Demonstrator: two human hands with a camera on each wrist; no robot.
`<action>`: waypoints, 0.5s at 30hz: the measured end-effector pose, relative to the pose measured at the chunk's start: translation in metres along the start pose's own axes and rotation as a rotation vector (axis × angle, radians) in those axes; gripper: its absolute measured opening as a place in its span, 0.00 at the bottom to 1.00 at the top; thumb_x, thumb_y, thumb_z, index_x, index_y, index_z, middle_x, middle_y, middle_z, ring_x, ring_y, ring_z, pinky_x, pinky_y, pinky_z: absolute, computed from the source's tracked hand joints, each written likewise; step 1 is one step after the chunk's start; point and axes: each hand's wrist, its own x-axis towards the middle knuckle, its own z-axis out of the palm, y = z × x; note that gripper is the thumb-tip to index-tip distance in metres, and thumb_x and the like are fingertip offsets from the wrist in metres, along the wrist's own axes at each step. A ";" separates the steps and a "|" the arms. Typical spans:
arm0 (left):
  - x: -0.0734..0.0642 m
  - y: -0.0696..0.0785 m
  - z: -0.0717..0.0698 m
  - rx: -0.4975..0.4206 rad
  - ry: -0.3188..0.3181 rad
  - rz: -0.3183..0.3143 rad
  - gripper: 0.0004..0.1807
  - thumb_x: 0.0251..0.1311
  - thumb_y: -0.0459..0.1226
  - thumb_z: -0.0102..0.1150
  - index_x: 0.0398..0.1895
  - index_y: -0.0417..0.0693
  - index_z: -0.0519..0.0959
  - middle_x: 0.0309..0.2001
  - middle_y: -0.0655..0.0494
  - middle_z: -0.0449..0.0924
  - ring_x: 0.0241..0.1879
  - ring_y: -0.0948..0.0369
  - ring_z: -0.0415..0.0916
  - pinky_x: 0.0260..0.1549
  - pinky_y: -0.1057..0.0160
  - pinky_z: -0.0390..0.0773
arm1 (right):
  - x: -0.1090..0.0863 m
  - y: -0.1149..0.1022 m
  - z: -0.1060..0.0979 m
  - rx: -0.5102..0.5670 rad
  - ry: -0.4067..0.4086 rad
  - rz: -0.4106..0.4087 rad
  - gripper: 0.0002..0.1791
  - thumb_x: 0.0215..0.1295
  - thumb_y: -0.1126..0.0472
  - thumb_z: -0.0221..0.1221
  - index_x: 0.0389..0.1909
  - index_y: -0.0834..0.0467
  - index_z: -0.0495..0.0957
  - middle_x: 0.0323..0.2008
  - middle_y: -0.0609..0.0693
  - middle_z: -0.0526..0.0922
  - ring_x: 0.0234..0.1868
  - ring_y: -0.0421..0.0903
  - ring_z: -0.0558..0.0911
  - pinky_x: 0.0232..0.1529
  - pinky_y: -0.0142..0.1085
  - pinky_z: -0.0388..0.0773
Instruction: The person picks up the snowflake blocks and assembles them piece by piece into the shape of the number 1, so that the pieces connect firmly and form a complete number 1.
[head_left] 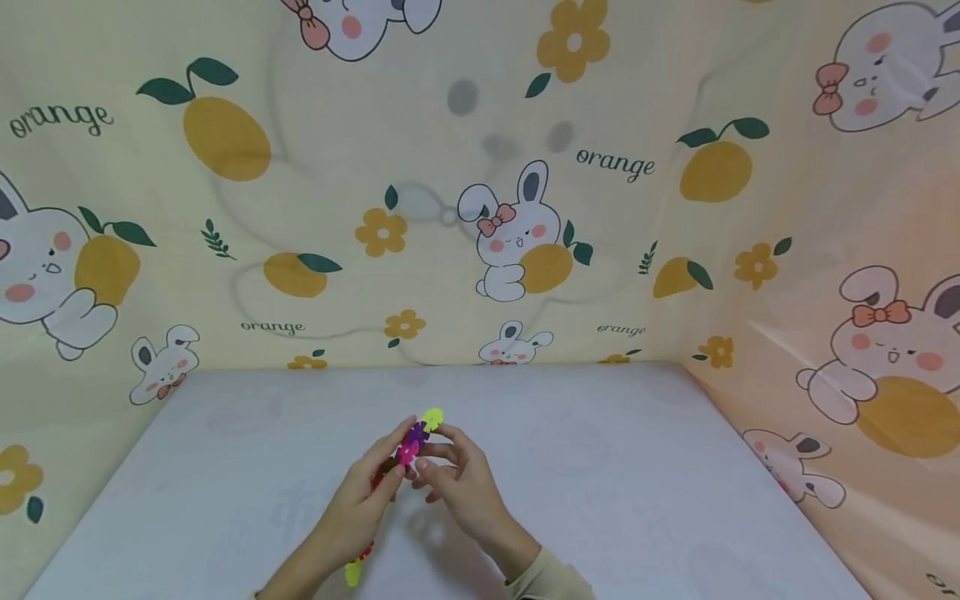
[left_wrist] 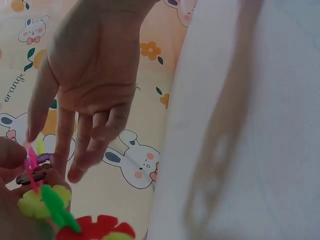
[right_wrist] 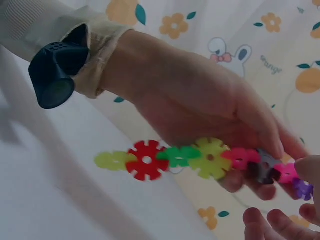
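Observation:
In the head view, my left hand [head_left: 360,500] grips a chain of linked plastic snowflake discs. At its upper end are a yellow-green disc [head_left: 432,418], a purple disc [head_left: 417,434] and a pink disc [head_left: 407,452]. My right hand [head_left: 472,496] is beside that end, its fingertips close to the discs, fingers loosely bent and spread. Whether they touch is unclear. The right wrist view shows the chain's tail past my left hand [right_wrist: 200,95]: a dark disc [right_wrist: 266,166], a larger yellow disc [right_wrist: 210,158], a green disc [right_wrist: 180,156] and a red disc [right_wrist: 147,160].
A white tabletop [head_left: 600,500] lies under both hands. Cloth printed with rabbits and oranges [head_left: 450,125] hangs behind it and along both sides. A dark wrist camera [right_wrist: 57,70] sits by my left sleeve [right_wrist: 100,55].

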 end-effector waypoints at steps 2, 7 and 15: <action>0.000 -0.001 0.001 -0.006 -0.015 0.030 0.32 0.75 0.27 0.43 0.78 0.57 0.60 0.70 0.45 0.69 0.51 0.61 0.75 0.43 0.74 0.77 | -0.001 0.001 0.003 0.016 -0.013 0.006 0.30 0.69 0.63 0.59 0.71 0.62 0.64 0.55 0.69 0.81 0.33 0.39 0.85 0.33 0.29 0.80; 0.000 -0.002 0.004 -0.027 -0.016 0.118 0.33 0.71 0.23 0.43 0.77 0.50 0.61 0.74 0.41 0.64 0.61 0.57 0.74 0.52 0.79 0.72 | -0.002 0.004 0.006 0.062 -0.020 0.015 0.29 0.71 0.63 0.58 0.70 0.65 0.64 0.54 0.67 0.82 0.32 0.39 0.85 0.33 0.30 0.81; -0.001 -0.005 0.007 -0.013 -0.033 0.096 0.32 0.71 0.23 0.43 0.77 0.47 0.62 0.75 0.43 0.63 0.55 0.67 0.69 0.40 0.68 0.79 | -0.001 0.005 0.006 0.168 0.002 0.051 0.27 0.72 0.65 0.59 0.67 0.67 0.65 0.43 0.51 0.86 0.31 0.38 0.86 0.36 0.29 0.84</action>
